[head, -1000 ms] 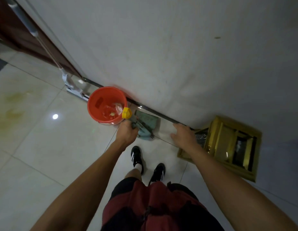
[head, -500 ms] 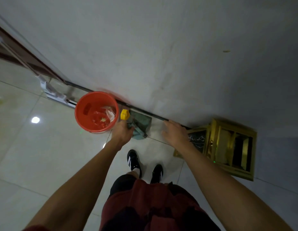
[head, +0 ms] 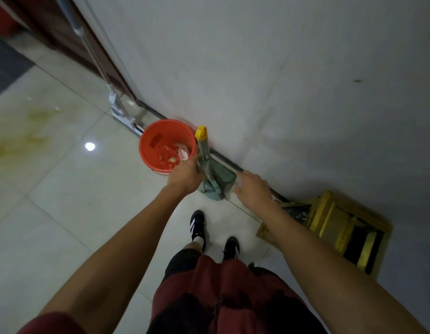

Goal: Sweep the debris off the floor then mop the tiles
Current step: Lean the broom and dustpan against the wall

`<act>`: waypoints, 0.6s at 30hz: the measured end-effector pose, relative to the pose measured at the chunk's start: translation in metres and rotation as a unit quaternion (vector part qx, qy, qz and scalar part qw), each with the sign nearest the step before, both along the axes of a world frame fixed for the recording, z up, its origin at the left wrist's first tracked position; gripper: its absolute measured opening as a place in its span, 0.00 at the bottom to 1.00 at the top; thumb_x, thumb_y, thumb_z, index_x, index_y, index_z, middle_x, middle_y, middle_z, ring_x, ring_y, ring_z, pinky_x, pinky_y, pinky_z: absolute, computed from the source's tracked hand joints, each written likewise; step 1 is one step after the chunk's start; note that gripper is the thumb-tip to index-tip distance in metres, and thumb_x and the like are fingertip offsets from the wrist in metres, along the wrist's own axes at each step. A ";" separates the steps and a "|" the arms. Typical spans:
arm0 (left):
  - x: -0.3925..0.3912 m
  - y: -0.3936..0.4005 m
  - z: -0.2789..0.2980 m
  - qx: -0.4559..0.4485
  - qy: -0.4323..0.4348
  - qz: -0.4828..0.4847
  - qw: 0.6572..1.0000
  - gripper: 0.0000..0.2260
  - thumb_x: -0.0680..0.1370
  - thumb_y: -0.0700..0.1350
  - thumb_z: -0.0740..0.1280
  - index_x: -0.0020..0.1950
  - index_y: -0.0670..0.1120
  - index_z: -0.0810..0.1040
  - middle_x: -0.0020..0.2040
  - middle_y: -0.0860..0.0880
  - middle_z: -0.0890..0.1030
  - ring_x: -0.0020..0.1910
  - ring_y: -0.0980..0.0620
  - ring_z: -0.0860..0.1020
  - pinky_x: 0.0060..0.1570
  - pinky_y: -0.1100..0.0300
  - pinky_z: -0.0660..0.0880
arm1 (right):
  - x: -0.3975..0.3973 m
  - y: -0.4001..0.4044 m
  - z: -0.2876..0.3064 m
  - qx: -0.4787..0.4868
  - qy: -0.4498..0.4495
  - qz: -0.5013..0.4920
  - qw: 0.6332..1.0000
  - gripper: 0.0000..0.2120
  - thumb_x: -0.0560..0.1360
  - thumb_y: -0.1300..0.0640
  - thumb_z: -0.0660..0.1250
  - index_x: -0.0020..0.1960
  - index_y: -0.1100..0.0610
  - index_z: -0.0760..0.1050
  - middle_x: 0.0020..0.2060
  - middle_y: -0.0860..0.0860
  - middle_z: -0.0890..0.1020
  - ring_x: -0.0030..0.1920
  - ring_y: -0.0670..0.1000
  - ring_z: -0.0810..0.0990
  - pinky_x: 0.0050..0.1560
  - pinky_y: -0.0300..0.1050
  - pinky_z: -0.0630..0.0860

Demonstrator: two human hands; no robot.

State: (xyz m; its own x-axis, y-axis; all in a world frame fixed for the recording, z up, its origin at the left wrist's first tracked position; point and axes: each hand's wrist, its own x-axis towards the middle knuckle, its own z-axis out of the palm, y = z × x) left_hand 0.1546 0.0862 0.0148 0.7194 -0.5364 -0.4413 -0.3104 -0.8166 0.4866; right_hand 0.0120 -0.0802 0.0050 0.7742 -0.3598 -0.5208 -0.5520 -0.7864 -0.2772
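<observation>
Left hand (head: 185, 175): fingers curled round green handle (head: 204, 153) with yellow cap, gripping it just above green dustpan (head: 221, 182). Right hand (head: 253, 189): fingers straight and relaxed, holding nothing, hovering just right of dustpan; contact with it cannot be told. Dustpan standing on tiles (head: 64, 189) against foot of white wall (head: 257, 68). Orange bucket (head: 158, 143) just left of dustpan, scraps inside. Yellow wooden cabinet (head: 329, 225) right of dustpan, along wall. Flat mop (head: 122, 114) beyond bucket, leaning at wall corner. Yellowish stains on tiles far left of dustpan. Open tile left of dustpan.
</observation>
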 end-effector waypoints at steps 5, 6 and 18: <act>-0.038 0.041 0.022 0.025 -0.059 0.030 0.997 0.13 0.82 0.49 0.62 0.66 0.52 0.76 0.58 0.48 0.82 0.50 0.46 0.80 0.48 0.50 0.80 | -0.012 0.018 0.011 0.020 -0.003 0.063 0.998 0.21 0.80 0.50 0.63 0.71 0.55 0.71 0.66 0.55 0.75 0.65 0.58 0.75 0.64 0.54 0.72; -0.046 0.053 0.024 0.038 -0.066 0.039 0.996 0.14 0.82 0.50 0.62 0.67 0.53 0.76 0.61 0.48 0.82 0.53 0.45 0.80 0.51 0.48 0.80 | -0.013 0.024 0.011 0.022 0.002 0.085 0.996 0.20 0.79 0.50 0.62 0.70 0.54 0.72 0.65 0.55 0.76 0.64 0.58 0.75 0.63 0.53 0.73; -0.098 0.215 0.030 0.158 -0.071 0.130 0.976 0.18 0.84 0.51 0.59 0.73 0.51 0.72 0.66 0.48 0.79 0.65 0.44 0.76 0.60 0.48 0.73 | 0.021 0.173 0.010 0.024 0.036 0.323 0.945 0.25 0.81 0.48 0.59 0.76 0.53 0.64 0.71 0.54 0.71 0.69 0.59 0.70 0.68 0.58 0.69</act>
